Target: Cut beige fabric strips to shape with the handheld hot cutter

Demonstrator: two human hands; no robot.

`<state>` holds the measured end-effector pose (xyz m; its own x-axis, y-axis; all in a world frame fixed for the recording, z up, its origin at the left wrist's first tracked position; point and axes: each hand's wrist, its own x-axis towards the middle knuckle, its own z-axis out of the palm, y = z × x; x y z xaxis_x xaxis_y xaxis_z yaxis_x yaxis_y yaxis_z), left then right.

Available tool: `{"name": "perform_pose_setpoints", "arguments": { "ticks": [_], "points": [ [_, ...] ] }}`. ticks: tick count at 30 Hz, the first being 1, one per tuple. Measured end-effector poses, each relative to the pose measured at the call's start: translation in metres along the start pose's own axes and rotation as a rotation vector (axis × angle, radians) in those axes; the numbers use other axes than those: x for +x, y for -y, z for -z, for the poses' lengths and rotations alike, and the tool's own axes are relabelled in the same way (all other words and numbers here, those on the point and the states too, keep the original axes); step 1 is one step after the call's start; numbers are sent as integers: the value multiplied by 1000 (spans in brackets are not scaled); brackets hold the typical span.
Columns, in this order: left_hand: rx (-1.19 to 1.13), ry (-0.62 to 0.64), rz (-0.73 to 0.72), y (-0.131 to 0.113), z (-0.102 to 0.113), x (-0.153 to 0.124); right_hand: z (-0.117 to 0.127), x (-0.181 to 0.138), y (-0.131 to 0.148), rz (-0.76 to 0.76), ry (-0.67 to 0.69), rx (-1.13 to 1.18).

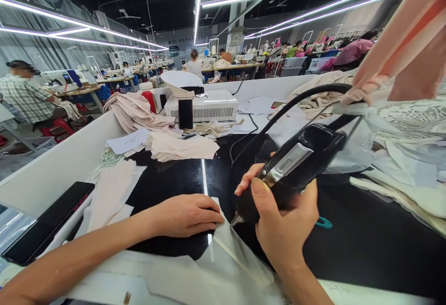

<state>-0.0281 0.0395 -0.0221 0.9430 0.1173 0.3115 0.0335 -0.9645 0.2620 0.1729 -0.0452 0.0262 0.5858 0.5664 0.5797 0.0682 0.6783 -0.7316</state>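
My right hand (284, 221) is wrapped round a black corded hand tool (296, 163) with a metal plate on its body. The tool's tip (234, 221) points down at a pale translucent sheet (230, 254) lying on the black table top (365, 235). My left hand (190, 214) lies on the near left edge of that sheet, its fingers together and pressing down just left of the tip. The tool's black cable (299, 98) arcs up and to the right.
A black phone (45, 223) lies on the white ledge at left. Pale pink fabric pieces (181, 147) and papers sit behind my hands, with a white machine (202, 105) further back. Lace and white cloth (407, 156) pile up at right. Other people sit at distant tables.
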Motion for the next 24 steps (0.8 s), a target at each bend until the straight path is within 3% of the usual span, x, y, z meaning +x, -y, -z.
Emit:
{"name": "perform_pose_setpoints", "arguments": {
  "ticks": [24],
  "points": [
    [-8,-87,-61,-1,-8,-1,-12,10,-6,3,-12,13]
  ]
}}
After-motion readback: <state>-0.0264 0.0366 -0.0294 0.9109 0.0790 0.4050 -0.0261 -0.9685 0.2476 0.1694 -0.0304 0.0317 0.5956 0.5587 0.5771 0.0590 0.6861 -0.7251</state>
